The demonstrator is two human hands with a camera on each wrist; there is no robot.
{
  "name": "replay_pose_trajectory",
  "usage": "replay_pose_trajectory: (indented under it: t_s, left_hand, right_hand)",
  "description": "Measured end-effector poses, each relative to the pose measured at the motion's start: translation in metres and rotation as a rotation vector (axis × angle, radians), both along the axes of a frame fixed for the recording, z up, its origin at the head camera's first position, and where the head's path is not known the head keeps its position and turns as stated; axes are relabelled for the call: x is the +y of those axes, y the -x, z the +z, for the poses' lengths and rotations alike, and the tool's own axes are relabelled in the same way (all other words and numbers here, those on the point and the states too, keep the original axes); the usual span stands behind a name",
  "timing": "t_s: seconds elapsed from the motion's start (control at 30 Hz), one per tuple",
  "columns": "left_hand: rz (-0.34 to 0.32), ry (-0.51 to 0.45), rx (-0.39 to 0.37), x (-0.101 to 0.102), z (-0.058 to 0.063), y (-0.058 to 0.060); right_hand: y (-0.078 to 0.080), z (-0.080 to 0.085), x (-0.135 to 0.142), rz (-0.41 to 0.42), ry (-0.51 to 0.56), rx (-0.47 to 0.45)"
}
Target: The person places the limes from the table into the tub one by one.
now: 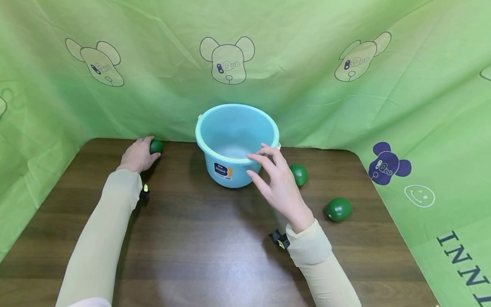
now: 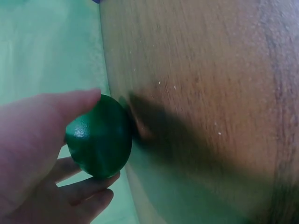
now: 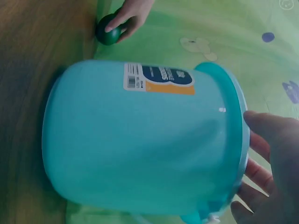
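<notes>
At the far left of the table, my left hand [image 1: 137, 155] grips a glossy dark green avocado [image 1: 156, 146]. The left wrist view shows thumb and fingers around this avocado [image 2: 103, 137], which is at the tabletop's edge by the cloth. My right hand [image 1: 281, 185] is beside the right front rim of a light blue bucket [image 1: 234, 172], fingers spread and loosely bent, holding nothing. In the right wrist view its thumb overlaps the bucket's rim [image 3: 240, 102]; whether it touches cannot be told. A second avocado [image 1: 299, 175], partly hidden by the right hand, lies right of the bucket.
Another avocado [image 1: 339, 209] lies further right on the brown wooden table [image 1: 199, 251]. The bucket stands upright at the back middle, its visible inside bare. Green printed cloth [image 1: 165, 76] hangs behind and at both sides of the table.
</notes>
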State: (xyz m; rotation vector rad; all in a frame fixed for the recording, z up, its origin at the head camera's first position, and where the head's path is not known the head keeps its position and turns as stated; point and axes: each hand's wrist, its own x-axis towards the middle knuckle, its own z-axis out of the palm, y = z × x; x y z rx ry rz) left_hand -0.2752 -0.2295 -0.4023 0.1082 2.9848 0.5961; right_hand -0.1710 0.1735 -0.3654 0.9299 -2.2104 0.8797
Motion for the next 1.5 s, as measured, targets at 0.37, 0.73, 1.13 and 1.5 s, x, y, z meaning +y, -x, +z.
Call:
replay_pose_trajectory:
  t_s: [0.37,0.73,1.13,1.5]
  left_hand:
    - [0.022,0.024,0.036,0.004,-0.001,-0.001]
    - [0.044,-0.024,0.144,0.007,0.008,-0.006]
    - [0.050,-0.135,0.280,0.016,0.023,-0.023]
    - [0.033,-0.224,0.421,0.024,0.035,-0.045]
  right_hand:
    - [0.000,-0.001,-0.002,0.004,-0.017,0.028]
    - [0.001,-0.003,-0.004,0.035,-0.004,0.016]
    - [0.005,-0.009,-0.006,0.059,0.115,0.037]
    - [-0.004,0.001,-0.009,0.107,0.180,0.101]
